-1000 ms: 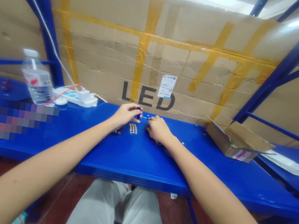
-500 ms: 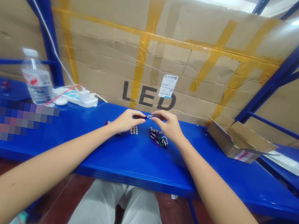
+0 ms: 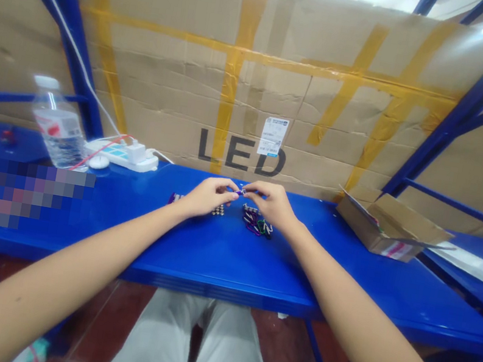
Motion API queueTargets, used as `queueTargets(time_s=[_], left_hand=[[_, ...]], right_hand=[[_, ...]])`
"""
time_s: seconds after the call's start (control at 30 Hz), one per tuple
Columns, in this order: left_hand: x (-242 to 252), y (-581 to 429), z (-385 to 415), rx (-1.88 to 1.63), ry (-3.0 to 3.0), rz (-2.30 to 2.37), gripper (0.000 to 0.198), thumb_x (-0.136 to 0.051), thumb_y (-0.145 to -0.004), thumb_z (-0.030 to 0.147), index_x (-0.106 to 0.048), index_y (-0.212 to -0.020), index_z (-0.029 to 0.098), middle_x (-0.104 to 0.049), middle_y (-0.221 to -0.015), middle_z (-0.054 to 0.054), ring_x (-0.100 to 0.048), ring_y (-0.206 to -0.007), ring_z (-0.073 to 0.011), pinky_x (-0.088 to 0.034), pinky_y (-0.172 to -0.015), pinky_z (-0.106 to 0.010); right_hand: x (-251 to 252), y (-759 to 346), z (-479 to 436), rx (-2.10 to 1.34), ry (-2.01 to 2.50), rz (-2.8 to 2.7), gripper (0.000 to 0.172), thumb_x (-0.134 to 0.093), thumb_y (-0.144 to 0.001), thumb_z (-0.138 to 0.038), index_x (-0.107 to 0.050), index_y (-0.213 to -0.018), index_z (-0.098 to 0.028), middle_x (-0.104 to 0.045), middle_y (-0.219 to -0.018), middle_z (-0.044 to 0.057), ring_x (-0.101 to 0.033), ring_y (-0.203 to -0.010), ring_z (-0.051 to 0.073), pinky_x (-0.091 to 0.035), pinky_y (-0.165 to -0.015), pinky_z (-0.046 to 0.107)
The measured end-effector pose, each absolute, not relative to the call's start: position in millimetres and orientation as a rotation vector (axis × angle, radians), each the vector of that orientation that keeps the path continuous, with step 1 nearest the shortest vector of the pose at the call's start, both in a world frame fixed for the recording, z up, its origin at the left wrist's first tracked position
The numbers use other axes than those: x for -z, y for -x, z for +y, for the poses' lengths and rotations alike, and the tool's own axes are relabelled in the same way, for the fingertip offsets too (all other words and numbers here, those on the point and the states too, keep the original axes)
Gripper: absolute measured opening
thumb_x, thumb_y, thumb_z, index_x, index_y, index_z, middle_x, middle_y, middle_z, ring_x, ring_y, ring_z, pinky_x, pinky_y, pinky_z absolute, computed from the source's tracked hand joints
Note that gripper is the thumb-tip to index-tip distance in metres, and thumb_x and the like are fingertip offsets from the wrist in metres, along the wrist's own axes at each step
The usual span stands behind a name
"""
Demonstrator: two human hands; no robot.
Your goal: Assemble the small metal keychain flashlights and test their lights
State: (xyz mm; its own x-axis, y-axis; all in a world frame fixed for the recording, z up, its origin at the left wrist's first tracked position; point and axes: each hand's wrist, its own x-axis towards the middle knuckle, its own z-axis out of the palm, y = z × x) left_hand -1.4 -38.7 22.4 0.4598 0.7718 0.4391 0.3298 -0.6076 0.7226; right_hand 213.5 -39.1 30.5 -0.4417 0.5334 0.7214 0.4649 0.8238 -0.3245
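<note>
My left hand (image 3: 205, 195) and my right hand (image 3: 271, 203) meet fingertip to fingertip above the blue bench (image 3: 219, 257), both pinched on one small purple and silver part (image 3: 241, 191) held between them. Under my left fingers lies a cluster of small silver cylinders (image 3: 217, 210). Just beneath my right hand sits a heap of small purple and green clips (image 3: 257, 224). A small purple piece (image 3: 172, 198) lies left of my left wrist.
A water bottle (image 3: 59, 127) stands at the back left beside a white power strip (image 3: 123, 155) with a red cable. An open cardboard box (image 3: 388, 230) sits at the right. A taped cardboard sheet marked LED (image 3: 248, 83) backs the bench between blue rack posts.
My right hand has lifted off the heap of clips and come up to meet my left hand. Both now pinch the small part together; the view has shifted slightly.
</note>
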Motion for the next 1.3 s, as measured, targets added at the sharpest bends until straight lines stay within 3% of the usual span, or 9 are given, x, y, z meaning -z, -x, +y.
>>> queueTargets(time_s=[0.17,0.3,0.63,1.0,1.3], left_hand=[[-20.0,0.1,-37.2,-1.098,-2.263,0.914,0.028,-0.054,-0.093,0.041,-0.068,-0.091,0.017,-0.07,-0.091,-0.004,-0.061,-0.083,-0.018,-0.046,-0.079,-0.031],[-17.6,-0.2,-36.1,-1.035,-2.315,1.007,0.04,-0.038,-0.099,0.043,-0.064,-0.081,0.017,-0.066,-0.08,-0.004,-0.059,-0.078,-0.0188,-0.045,-0.076,-0.033],[-20.3,-2.2,-46.5,-1.034,-2.267,0.965,0.02,-0.051,-0.093,0.034,-0.061,-0.088,0.018,-0.064,-0.077,-0.002,-0.059,-0.069,-0.0163,-0.046,-0.065,-0.029],[-23.5,-4.9,-55.3,-1.15,-2.471,0.922,0.018,-0.051,-0.096,0.031,-0.062,-0.092,0.017,-0.067,-0.083,-0.004,-0.059,-0.074,-0.0168,-0.043,-0.07,-0.029],[-20.2,-2.2,-54.2,-1.134,-2.779,0.815,0.016,-0.045,-0.099,0.025,-0.06,-0.098,0.018,-0.068,-0.096,-0.008,-0.062,-0.088,-0.0208,-0.046,-0.08,-0.033]], right_hand=[[-27.0,-213.3,-37.9,-0.018,0.713,-2.167,0.013,-0.066,-0.085,-0.013,-0.075,-0.09,-0.02,-0.078,-0.089,0.005,-0.072,-0.081,0.018,-0.053,-0.077,0.029],[-25.0,-213.0,-37.5,0.001,0.726,-2.169,0.015,-0.064,-0.086,-0.012,-0.075,-0.091,-0.02,-0.078,-0.088,0.005,-0.072,-0.081,0.019,-0.054,-0.078,0.029],[-26.4,-211.7,-43.0,-0.056,0.779,-2.184,0.014,-0.062,-0.086,-0.014,-0.074,-0.086,-0.02,-0.078,-0.088,0.005,-0.071,-0.08,0.02,-0.053,-0.076,0.031],[-26.5,-213.3,-46.1,0.021,0.767,-2.259,0.018,-0.05,-0.09,-0.011,-0.067,-0.085,-0.016,-0.072,-0.081,0.009,-0.065,-0.076,0.019,-0.045,-0.07,0.028],[-34.5,-211.4,-53.9,-0.163,0.805,-2.264,0.018,-0.052,-0.088,-0.015,-0.06,-0.072,-0.018,-0.064,-0.064,0.002,-0.056,-0.06,0.014,-0.04,-0.063,0.025]])
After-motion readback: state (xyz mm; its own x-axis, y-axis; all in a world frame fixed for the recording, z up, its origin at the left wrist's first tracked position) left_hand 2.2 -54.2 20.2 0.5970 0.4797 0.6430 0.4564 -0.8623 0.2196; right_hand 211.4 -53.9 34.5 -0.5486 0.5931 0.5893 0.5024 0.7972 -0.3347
